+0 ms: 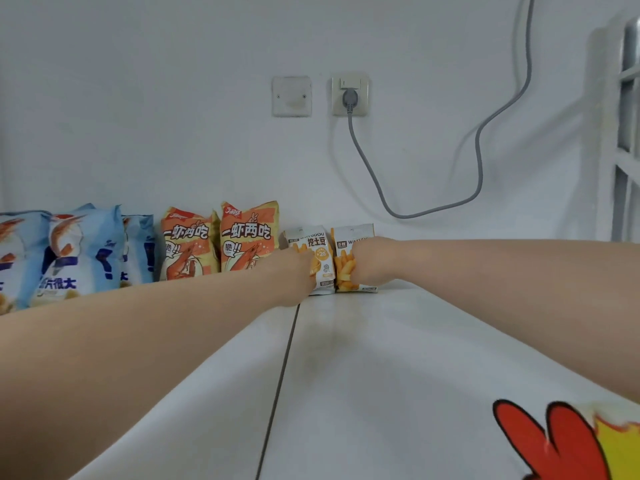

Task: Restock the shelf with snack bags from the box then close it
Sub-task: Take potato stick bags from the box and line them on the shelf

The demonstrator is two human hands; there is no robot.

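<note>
Two small white snack bags with potato sticks stand upright side by side against the wall on the white shelf top (381,341). My left hand (294,275) grips the left small bag (320,251). My right hand (372,259) grips the right small bag (344,271). To their left stand two orange shrimp bags (247,237) (187,244) and several blue shrimp bags (83,251) in a row along the wall. The box is out of view.
A grey cable (478,150) runs from a wall socket (349,95) above the small bags and loops down near the shelf top. A white metal frame (623,150) stands at the right. A red and yellow print (568,441) shows at the bottom right.
</note>
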